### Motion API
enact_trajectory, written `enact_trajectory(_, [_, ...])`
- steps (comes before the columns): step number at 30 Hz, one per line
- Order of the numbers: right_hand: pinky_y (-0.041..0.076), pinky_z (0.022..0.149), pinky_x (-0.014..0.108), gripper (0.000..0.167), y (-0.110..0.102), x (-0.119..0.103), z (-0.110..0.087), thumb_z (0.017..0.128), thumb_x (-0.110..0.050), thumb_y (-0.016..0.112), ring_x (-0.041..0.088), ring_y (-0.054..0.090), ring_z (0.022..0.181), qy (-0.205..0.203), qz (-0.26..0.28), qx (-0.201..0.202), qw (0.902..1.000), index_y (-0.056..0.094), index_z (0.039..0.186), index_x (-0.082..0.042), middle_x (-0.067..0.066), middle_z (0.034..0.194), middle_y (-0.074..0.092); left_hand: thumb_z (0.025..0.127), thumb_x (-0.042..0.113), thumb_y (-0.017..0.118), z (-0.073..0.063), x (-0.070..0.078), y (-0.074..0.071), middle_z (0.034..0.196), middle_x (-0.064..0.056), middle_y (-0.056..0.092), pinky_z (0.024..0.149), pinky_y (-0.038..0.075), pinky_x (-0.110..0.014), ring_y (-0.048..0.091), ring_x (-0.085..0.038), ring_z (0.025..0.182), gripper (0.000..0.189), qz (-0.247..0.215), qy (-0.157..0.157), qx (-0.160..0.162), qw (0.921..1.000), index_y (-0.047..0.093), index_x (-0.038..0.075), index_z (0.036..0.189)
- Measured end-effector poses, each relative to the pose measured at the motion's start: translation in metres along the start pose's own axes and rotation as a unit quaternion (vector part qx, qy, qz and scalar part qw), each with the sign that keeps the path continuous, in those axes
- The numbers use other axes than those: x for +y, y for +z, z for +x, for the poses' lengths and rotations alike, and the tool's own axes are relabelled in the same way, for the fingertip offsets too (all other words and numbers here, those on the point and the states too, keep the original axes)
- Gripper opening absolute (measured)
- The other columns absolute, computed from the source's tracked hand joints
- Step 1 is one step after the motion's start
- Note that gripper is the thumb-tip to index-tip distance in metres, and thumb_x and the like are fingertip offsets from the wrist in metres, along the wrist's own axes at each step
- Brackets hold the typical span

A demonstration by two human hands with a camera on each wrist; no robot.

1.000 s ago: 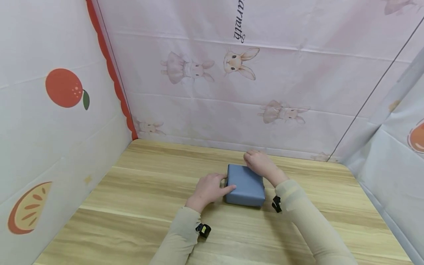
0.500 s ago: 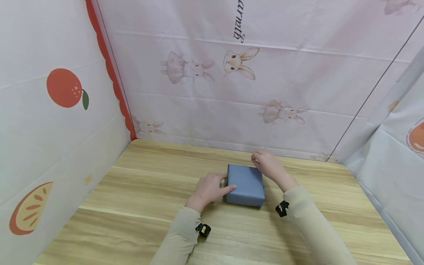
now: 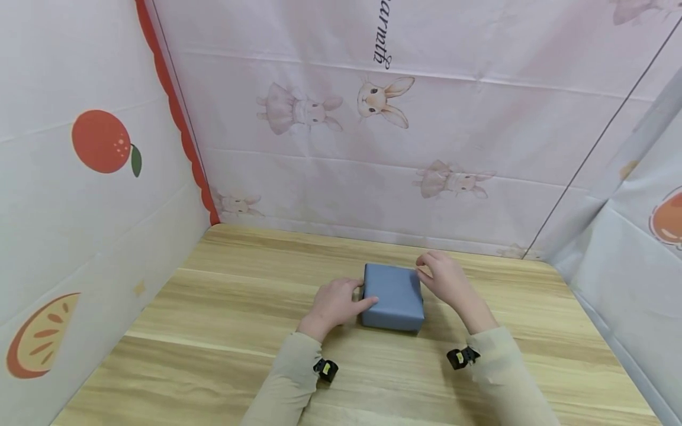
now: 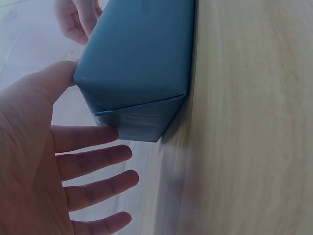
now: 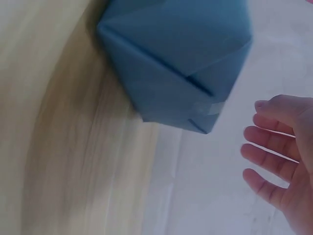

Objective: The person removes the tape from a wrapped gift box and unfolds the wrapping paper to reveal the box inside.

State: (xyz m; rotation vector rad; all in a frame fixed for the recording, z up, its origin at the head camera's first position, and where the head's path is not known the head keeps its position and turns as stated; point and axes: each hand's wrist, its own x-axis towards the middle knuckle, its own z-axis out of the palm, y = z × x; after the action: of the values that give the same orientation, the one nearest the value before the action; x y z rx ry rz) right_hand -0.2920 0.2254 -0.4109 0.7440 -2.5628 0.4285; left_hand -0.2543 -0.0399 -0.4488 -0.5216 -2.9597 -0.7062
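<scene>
A box wrapped in blue paper sits on the wooden table. My left hand is at its left side, thumb resting on the top edge. In the left wrist view the index finger touches the folded end of the paper, while the other fingers spread out straight below. Near the far right corner of the box is my right hand, fingers loosely bent and holding nothing. The right wrist view has a gap between those fingers and the box. There, the folded end carries a small strip of clear tape.
The wooden table meets a pink cloth backdrop with printed rabbits just behind the box. White fruit-printed cloth hangs at the left, with similar cloth on the right. Each wrist wears a small black camera.
My right hand has drawn off the far edge of the box, moving right and toward me to its far right corner. My left hand and the box have stayed put.
</scene>
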Motion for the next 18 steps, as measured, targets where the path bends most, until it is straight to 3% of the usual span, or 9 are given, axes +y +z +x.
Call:
enact_trajectory(11, [0.054,0.08,0.047,0.013,-0.011,-0.015,-0.022,0.088,-0.014,0.07,0.029,0.065,0.092,0.08,0.032,0.01,0.9962,0.068,0.096,-0.003,0.012,0.095,0.069,0.089,0.068,0.051,0.001,0.0,0.001,0.132,-0.003,0.064,0.095,0.052,-0.043,0.061,-0.025,0.121,0.07,0.005,0.001,0.0,1.0,0.06,0.017,0.135])
enact_trajectory(18, [0.054,0.077,0.047,0.012,-0.013,-0.021,-0.027,0.088,-0.016,0.07,0.028,0.066,0.088,0.105,0.029,-0.015,0.9939,0.069,0.091,-0.005,0.01,0.09,0.071,0.089,0.068,0.051,0.001,0.0,0.0,0.132,-0.004,0.064,0.096,0.052,-0.043,0.061,-0.025,0.121,0.07,0.002,0.001,-0.002,1.0,0.06,0.016,0.134])
